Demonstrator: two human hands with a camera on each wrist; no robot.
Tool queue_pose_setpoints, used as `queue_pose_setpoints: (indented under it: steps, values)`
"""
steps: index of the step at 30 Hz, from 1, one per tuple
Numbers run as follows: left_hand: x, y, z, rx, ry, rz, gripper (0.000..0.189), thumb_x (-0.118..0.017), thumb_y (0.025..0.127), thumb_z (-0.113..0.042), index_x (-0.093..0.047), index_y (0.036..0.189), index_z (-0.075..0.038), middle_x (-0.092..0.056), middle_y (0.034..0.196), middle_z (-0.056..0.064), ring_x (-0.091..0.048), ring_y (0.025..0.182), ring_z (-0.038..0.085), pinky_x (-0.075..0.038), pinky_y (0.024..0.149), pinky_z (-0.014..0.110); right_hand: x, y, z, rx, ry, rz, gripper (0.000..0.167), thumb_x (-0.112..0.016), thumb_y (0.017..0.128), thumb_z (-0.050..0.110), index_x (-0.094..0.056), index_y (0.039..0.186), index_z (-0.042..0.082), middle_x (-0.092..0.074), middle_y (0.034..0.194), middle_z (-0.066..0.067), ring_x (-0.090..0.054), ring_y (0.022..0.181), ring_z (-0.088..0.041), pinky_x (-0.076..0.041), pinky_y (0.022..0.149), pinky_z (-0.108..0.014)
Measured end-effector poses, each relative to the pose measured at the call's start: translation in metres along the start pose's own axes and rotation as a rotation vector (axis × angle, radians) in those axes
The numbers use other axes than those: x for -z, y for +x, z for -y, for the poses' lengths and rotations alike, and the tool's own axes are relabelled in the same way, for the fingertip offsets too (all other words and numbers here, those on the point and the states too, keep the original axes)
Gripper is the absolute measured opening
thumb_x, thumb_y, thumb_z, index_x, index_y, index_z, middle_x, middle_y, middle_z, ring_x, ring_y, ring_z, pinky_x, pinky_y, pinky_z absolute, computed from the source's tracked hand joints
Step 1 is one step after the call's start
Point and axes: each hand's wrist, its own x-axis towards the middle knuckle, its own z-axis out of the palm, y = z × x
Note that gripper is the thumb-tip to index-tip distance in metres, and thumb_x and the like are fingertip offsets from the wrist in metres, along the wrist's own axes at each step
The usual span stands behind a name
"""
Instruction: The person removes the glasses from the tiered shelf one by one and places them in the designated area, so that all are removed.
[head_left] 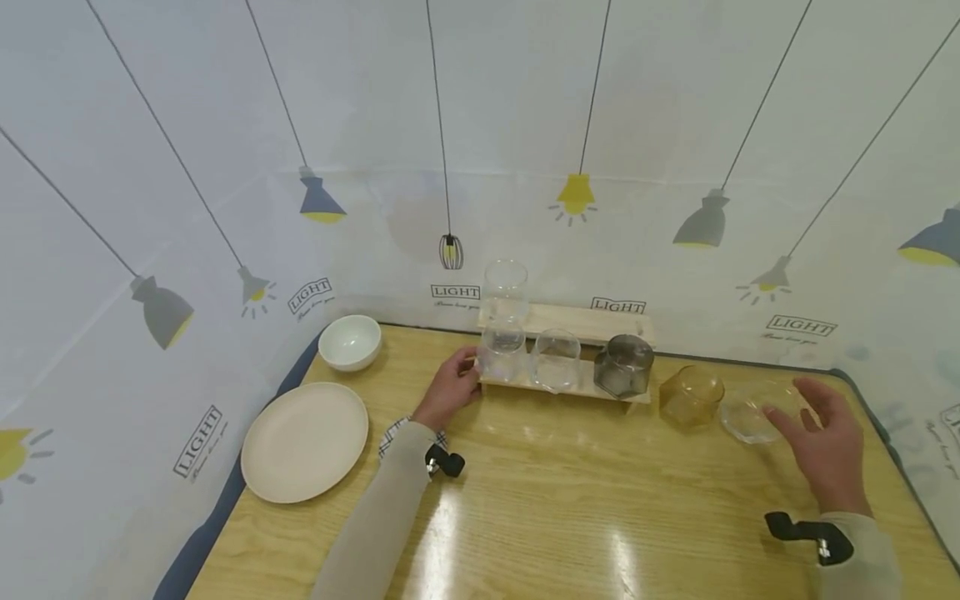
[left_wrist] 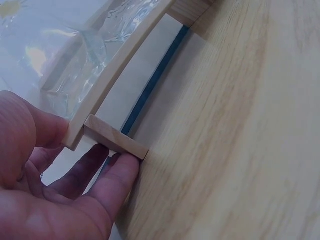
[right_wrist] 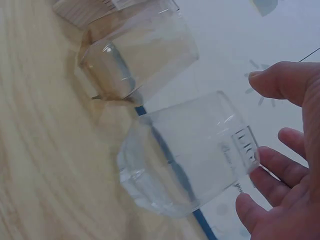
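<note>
Left grip [head_left: 450, 387] is pinching the rack [head_left: 577, 323]; I'm risking a nudge toppling the clear glass [head_left: 753, 414] beside my spread right grip [head_left: 831, 443].

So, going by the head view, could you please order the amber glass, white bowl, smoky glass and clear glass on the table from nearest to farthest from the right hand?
1. Clear glass, just left of the right hand.
2. Amber glass, left of that.
3. Smoky glass, on the wooden rack's right end.
4. White bowl, at the table's back left.
</note>
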Motion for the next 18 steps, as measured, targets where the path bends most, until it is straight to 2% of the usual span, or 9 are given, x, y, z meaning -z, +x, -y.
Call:
queue_pose_setpoints:
  steps: [4, 9, 13, 18]
  values:
    - [0.000, -0.001, -0.001, -0.001, -0.001, 0.003, 0.040, -0.055, 0.111, -0.020, -0.055, 0.151, -0.018, -0.055, 0.152, 0.018, -0.059, 0.133, 0.031, -0.059, 0.102, 0.044, 0.000, 0.001, 0.016, 0.011, 0.026, -0.036, 0.060, -0.079, 0.096, 0.015, -0.056, 0.150, 0.023, -0.055, 0.147, 0.016, -0.046, 0.140, 0.000, -0.042, 0.110, -0.008]
    - [0.000, -0.001, -0.002, 0.010, -0.003, -0.002, 0.040, -0.055, 0.111, -0.019, -0.055, 0.151, -0.018, -0.055, 0.153, 0.018, -0.059, 0.135, 0.031, -0.058, 0.103, 0.045, -0.006, 0.001, 0.039, 0.052, 0.071, -0.063, 0.055, -0.080, 0.094, 0.010, -0.060, 0.145, 0.016, -0.061, 0.140, 0.015, -0.054, 0.130, 0.000, -0.047, 0.100, -0.005]
    - [-0.001, -0.001, -0.003, 0.013, -0.012, -0.006, 0.040, -0.055, 0.111, -0.019, -0.055, 0.150, -0.018, -0.054, 0.155, 0.018, -0.058, 0.137, 0.032, -0.057, 0.105, 0.046, -0.017, 0.000, 0.062, 0.103, 0.089, -0.096, 0.050, -0.080, 0.093, 0.006, -0.064, 0.140, 0.008, -0.065, 0.124, 0.018, -0.059, 0.119, 0.000, -0.050, 0.089, -0.003]
    - [-0.002, -0.002, -0.003, 0.007, -0.020, -0.002, 0.040, -0.054, 0.111, -0.017, -0.054, 0.151, -0.016, -0.054, 0.154, 0.019, -0.059, 0.135, 0.032, -0.058, 0.105, 0.046, -0.037, -0.005, 0.088, 0.174, 0.109, -0.077, 0.045, -0.078, 0.094, 0.006, -0.064, 0.137, 0.007, -0.065, 0.119, 0.017, -0.061, 0.116, 0.000, -0.050, 0.086, -0.003]
